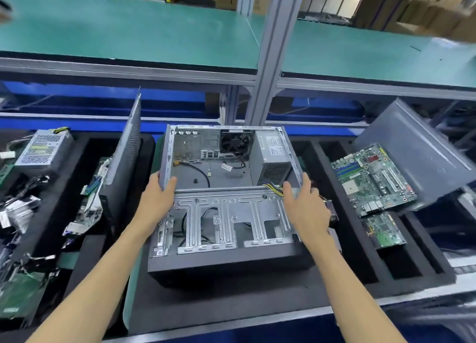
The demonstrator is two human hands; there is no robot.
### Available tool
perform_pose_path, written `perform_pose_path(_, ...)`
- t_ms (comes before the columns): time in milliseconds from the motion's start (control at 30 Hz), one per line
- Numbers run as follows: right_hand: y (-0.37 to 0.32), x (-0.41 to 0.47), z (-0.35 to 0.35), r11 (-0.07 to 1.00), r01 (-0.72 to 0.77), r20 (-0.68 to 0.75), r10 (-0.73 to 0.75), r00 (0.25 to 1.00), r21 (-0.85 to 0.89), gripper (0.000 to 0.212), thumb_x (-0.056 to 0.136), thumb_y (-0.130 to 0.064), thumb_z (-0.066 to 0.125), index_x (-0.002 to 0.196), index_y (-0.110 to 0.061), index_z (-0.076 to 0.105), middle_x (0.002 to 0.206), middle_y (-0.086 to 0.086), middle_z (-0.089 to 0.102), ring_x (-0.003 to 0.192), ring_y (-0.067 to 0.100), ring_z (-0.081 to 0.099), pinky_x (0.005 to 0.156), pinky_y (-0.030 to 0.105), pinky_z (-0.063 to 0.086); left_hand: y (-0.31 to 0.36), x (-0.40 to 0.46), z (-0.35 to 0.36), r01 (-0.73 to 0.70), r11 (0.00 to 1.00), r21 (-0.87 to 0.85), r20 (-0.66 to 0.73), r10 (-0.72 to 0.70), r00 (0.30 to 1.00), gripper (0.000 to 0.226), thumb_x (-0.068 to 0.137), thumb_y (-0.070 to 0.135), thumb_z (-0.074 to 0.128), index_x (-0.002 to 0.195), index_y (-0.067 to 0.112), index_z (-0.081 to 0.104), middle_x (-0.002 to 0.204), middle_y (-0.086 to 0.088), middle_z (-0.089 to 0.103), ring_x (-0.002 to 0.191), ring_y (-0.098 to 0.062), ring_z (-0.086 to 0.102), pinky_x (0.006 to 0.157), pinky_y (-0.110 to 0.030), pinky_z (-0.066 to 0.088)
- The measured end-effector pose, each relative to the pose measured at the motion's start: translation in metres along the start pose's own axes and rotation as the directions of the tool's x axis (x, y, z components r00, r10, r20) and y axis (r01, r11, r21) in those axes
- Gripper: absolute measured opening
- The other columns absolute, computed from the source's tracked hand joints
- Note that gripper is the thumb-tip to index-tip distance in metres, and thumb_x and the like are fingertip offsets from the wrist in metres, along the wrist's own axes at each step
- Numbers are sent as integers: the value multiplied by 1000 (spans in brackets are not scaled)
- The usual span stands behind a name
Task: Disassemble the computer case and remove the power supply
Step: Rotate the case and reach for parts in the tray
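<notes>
Now the open computer case (226,208) lies mid-worktop between both hands: left hand (157,198) grips its left wall, right hand (306,206) grips its right wall. One power supply (274,159) sits in its far right corner, one fan (235,143) beside it; two circuit boards (371,177) lie right.

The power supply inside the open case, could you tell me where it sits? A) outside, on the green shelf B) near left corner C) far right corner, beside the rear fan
C: the power supply stands in the case's far right corner, right of the black fan.

On the tabletop (386,300) lie black foam trays (347,213), the open computer case (226,213) resting on the middle one, circuit boards (371,179) on the right one.
</notes>
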State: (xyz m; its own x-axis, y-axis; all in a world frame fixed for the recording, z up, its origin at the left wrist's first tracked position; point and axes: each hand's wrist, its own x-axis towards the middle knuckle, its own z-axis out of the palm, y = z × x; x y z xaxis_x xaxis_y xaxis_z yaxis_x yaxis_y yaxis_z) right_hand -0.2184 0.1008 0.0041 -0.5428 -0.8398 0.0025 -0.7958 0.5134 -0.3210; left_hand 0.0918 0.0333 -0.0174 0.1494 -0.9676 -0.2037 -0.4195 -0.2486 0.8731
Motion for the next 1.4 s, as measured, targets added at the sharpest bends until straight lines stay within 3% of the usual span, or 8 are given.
perform_pose_path(433, 5, 5, 3, 999, 34, 12, -34, 999, 24, 78, 98, -70, 23, 160, -23, 17, 142, 19, 53, 118, 38, 60, 90, 47, 49, 4, -6, 2, 21, 999, -38, -23, -22, 999, 49, 101, 46, 49, 144, 24, 44, 99, 16, 62, 77, -8, 62, 61, -23, 47)
perform_pose_path(533, 10, 11, -2, 983, 24, 81, -40, 996, 180, 74, 99, -68, 16, 159, -26, 22, 147, 15, 52, 127, 38, 55, 97, 48, 43, 4, -17, -3, 52, 998, -41, -2, -52, 999, 59, 101, 51, 43, 154, 28, 28, 118, 15, 59, 95, -8, 62, 80, -31, 50)
perform_pose_path(633, 19, 26, -11, 874, -17, 157, -69, 985, 486, 62, 103, -61, 16, 154, -31, 34, 155, 4, 45, 139, 31, 43, 103, 39, 32, -5, -39, -6, 46, 998, -43, -14, -46, 999, 67, 100, 58, 40, 157, 36, 14, 155, 9, 37, 135, -15, 44, 105, -35, 35)
perform_pose_path(733, 22, 51, -16, 826, -35, 159, -66, 985, 563, 62, 105, -58, 20, 157, -28, 31, 161, -5, 35, 148, 20, 32, 113, 31, 21, -9, -65, -4, 51, 994, -91, -108, -61, 992, 64, 101, 52, 42, 157, 35, 15, 158, 5, 35, 139, -17, 40, 104, -32, 30)
perform_pose_path(867, 8, 87, -9, 796, -106, 283, -84, 955, 596, 71, 102, -64, 27, 160, -22, 26, 164, -2, 30, 150, 21, 29, 120, 39, 21, -7, -89, 5, 93, 989, 116, -145, -75, 987, 60, 103, 50, 35, 158, 33, 16, 154, -1, 44, 136, -29, 45, 106, -46, 34)
perform_pose_path(933, 1, 96, -3, 823, -132, 365, -97, 926, 552, 77, 100, -65, 35, 157, -13, 32, 158, 7, 39, 143, 27, 39, 116, 43, 30, -4, -92, 10, 97, 954, 282, -162, -52, 985, 58, 106, 42, 32, 159, 27, 15, 153, -6, 44, 134, -36, 46, 104, -50, 36)
perform_pose_path(1033, -1, 102, 4, 878, -94, 359, -93, 929, 470, 73, 102, -57, 40, 148, 0, 42, 147, 18, 50, 131, 33, 49, 109, 44, 39, 3, -91, 14, 64, 897, 438, -189, 22, 982, 57, 107, 27, 32, 159, 14, 15, 154, -10, 43, 126, -41, 51, 96, -49, 41)
perform_pose_path(1400, 2, 95, -1, 921, -11, 297, -114, 948, 389, 65, 106, -51, 33, 139, 3, 49, 139, 22, 55, 125, 36, 53, 107, 47, 43, 9, -86, 9, 5, 853, 522, -141, 81, 987, 55, 107, 21, 32, 158, 5, 17, 149, -17, 45, 122, -44, 53, 96, -53, 44)
